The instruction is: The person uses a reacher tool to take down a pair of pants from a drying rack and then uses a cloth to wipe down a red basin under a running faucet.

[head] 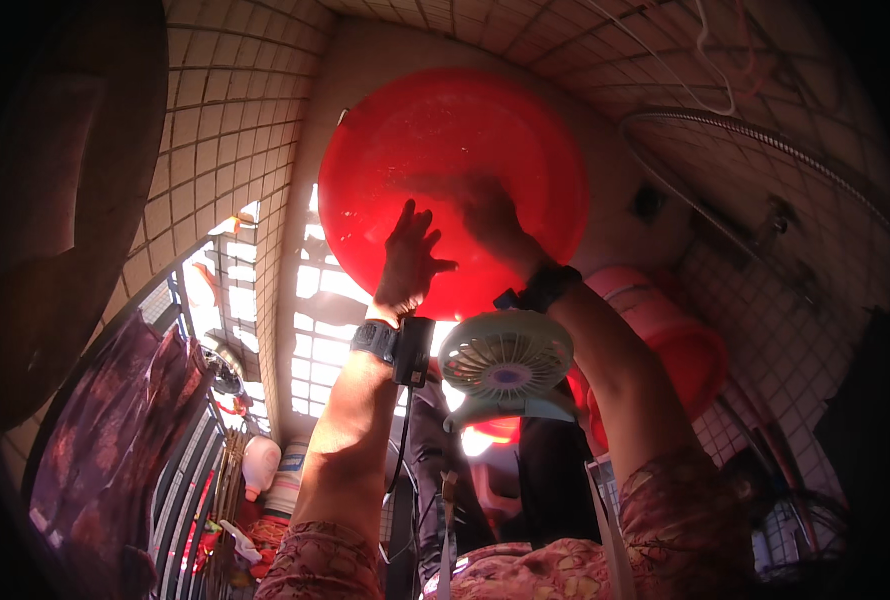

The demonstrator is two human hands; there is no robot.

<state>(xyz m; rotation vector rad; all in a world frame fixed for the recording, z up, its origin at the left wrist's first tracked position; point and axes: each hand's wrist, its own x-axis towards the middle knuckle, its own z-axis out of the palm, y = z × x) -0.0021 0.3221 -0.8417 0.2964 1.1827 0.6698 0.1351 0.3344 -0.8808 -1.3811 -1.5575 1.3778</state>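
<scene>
A large round red plastic basin (385, 150) lies before me on the floor. Over its near left part is my left hand (409, 255), fingers spread and nothing in them. My right hand (486, 210) is over the middle of the basin, its blurred fingers pointing left; whether it holds anything is hard to make out. Both wrists carry dark straps, and a black box (415, 351) with a cable sits on the left one. A pale green portable fan (508, 360) hangs between my forearms on a strap.
Red and pink plastic buckets (662, 345) stand to the right. A metal shower hose (775, 142) curves along the tiled wall (227, 112). Purple cloth (122, 435) hangs at the left by metal bars (182, 480). A white bottle (261, 461) and a tub (287, 480) stand nearby.
</scene>
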